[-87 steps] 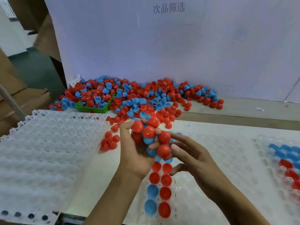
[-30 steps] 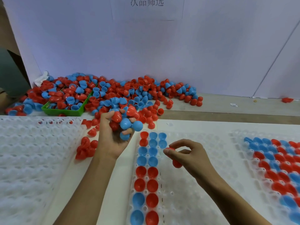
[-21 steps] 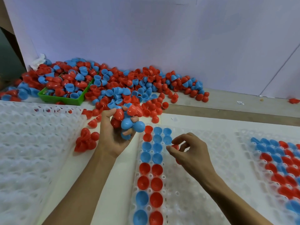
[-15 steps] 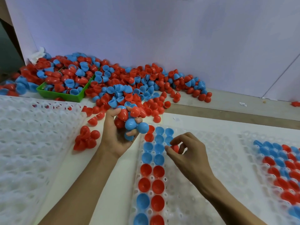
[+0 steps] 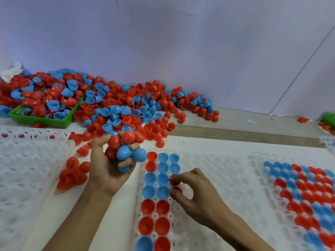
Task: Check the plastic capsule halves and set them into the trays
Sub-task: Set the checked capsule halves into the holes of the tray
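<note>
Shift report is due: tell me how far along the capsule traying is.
Done: two columns of red and blue plastic capsule halves fill the middle white tray. In hand: right hand is seating red halves in the third column; left hand grips a mixed handful. Left: the big loose pile and most sockets.

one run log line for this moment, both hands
left hand: grips capsule halves | right hand: pinches red halves at centre tray

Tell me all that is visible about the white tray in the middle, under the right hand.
The middle tray is translucent white plastic, lying flat on the pale table. It is a grid of round cups with small holes between them. Only its left columns are filled with blue and red capsule halves, open side up; the other cups are bare. The right hand rests on it, setting red halves into the third column.
</note>
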